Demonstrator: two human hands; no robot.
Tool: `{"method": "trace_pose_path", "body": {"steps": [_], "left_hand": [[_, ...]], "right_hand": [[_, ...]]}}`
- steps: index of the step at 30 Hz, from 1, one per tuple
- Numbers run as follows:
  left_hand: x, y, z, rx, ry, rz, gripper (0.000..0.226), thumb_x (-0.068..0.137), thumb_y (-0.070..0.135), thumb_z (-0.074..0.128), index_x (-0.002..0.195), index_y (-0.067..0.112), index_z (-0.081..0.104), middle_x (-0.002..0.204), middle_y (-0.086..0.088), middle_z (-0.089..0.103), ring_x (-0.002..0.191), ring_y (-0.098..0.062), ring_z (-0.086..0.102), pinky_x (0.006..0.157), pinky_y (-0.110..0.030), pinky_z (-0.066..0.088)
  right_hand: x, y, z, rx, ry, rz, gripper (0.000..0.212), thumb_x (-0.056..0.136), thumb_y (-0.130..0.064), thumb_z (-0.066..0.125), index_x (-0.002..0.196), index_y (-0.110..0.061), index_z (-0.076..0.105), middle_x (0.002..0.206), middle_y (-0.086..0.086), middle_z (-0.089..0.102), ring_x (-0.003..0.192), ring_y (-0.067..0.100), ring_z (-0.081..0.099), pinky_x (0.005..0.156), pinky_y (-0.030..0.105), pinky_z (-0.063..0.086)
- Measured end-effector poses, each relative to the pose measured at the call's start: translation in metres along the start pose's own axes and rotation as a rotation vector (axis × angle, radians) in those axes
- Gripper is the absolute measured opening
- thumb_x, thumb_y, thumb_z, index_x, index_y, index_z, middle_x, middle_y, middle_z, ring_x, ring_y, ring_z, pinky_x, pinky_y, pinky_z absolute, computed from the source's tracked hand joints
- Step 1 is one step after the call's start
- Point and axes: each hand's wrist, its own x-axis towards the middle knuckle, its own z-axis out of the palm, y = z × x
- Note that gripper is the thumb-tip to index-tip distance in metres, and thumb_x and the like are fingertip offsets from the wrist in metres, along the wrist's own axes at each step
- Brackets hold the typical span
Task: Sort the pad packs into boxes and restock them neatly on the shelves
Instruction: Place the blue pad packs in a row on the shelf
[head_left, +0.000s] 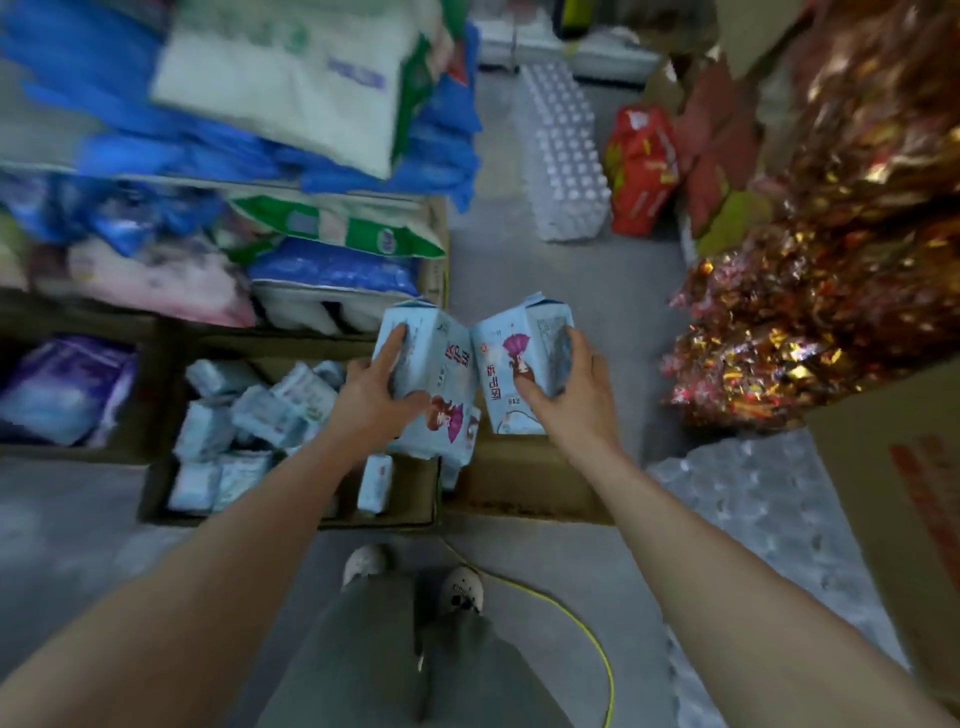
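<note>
My left hand (371, 395) grips a light-blue pad pack (441, 384) with a pink fan print, held above the right end of an open cardboard box (291, 519). My right hand (566, 387) grips a second matching pad pack (514, 374) right beside the first; the two packs touch at their inner edges. Several small light-blue pad packs (260, 415) lie jumbled inside the box. A second cardboard box (524, 493) sits on the floor under the right pack.
Shelves (218, 182) on the left hold blue, white and green packs. A box with purple packs (62, 395) stands at far left. Bottled water (566, 156), a red bag (641, 166) and shiny gold-red bags (810, 291) crowd the right. A yellow cable (587, 629) crosses the floor by my feet.
</note>
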Motion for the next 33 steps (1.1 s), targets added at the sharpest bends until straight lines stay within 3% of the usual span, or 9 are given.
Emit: {"method": "trace_pose_path", "body": {"steps": [3,7,11,15,18,24,31,33], "left_hand": [[-0.022,-0.022,-0.052,-0.039,0.115,-0.037,0.088,0.084,0.030,0.072,0.150,0.048,0.018,0.116,-0.009,0.036,0.104,-0.035,0.054,0.095,-0.045,0.049],[-0.052,-0.071,-0.124,-0.078,0.235,-0.086,0.086,0.084,0.030,0.072,0.149,0.050,0.019,0.125,-0.012,0.039,0.104,-0.034,0.055,0.094,-0.045,0.050],[-0.080,-0.127,-0.191,-0.078,0.328,-0.129,0.086,0.085,0.032,0.070,0.151,0.047,0.017,0.119,-0.007,0.033,0.093,-0.027,0.051,0.088,-0.040,0.052],[-0.110,-0.207,-0.280,-0.091,0.435,-0.220,0.088,0.083,0.036,0.070,0.150,0.049,0.014,0.120,-0.007,0.039,0.097,-0.028,0.054,0.083,-0.035,0.051],[-0.129,-0.266,-0.346,-0.121,0.499,-0.266,0.088,0.080,0.039,0.070,0.149,0.050,0.017,0.126,-0.009,0.044,0.103,-0.029,0.057,0.089,-0.040,0.052],[-0.169,-0.364,-0.460,-0.131,0.635,-0.342,0.085,0.080,0.036,0.070,0.150,0.047,0.022,0.127,-0.010,0.042,0.112,-0.031,0.051,0.094,-0.035,0.044],[-0.202,-0.470,-0.573,-0.189,0.787,-0.425,0.083,0.082,0.033,0.070,0.150,0.044,0.024,0.125,-0.010,0.040,0.101,-0.023,0.046,0.092,-0.031,0.039],[-0.204,-0.500,-0.603,-0.218,0.825,-0.448,0.083,0.082,0.031,0.070,0.151,0.042,0.025,0.126,-0.011,0.040,0.109,-0.024,0.045,0.093,-0.030,0.036]], "right_hand": [[-0.005,-0.054,0.018,-0.051,-0.037,-0.137,0.090,0.083,-0.048,0.072,0.153,-0.027,0.021,0.134,0.009,0.041,0.126,0.030,0.044,0.104,0.042,0.041],[-0.022,-0.126,0.062,-0.097,-0.112,-0.310,0.089,0.083,-0.050,0.070,0.153,-0.027,0.020,0.130,0.009,0.040,0.121,0.030,0.047,0.099,0.044,0.046],[-0.037,-0.196,0.116,-0.169,-0.183,-0.454,0.091,0.084,-0.051,0.069,0.154,-0.026,0.017,0.143,0.013,0.036,0.132,0.032,0.040,0.106,0.047,0.041],[-0.067,-0.291,0.196,-0.193,-0.255,-0.584,0.091,0.086,-0.048,0.068,0.156,-0.023,0.015,0.148,0.014,0.030,0.138,0.032,0.032,0.108,0.046,0.035],[-0.091,-0.357,0.259,-0.199,-0.298,-0.680,0.091,0.086,-0.047,0.068,0.156,-0.023,0.015,0.152,0.016,0.025,0.140,0.032,0.028,0.110,0.047,0.035],[-0.139,-0.479,0.375,-0.197,-0.393,-0.762,0.091,0.082,-0.046,0.072,0.154,-0.025,0.021,0.141,0.015,0.036,0.132,0.033,0.038,0.107,0.045,0.037],[-0.183,-0.607,0.502,-0.247,-0.466,-0.928,0.089,0.082,-0.049,0.071,0.152,-0.026,0.022,0.147,0.014,0.033,0.134,0.033,0.037,0.110,0.046,0.036],[-0.190,-0.643,0.536,-0.251,-0.496,-0.972,0.088,0.082,-0.048,0.071,0.152,-0.028,0.022,0.144,0.013,0.034,0.132,0.033,0.039,0.108,0.046,0.038]]}}
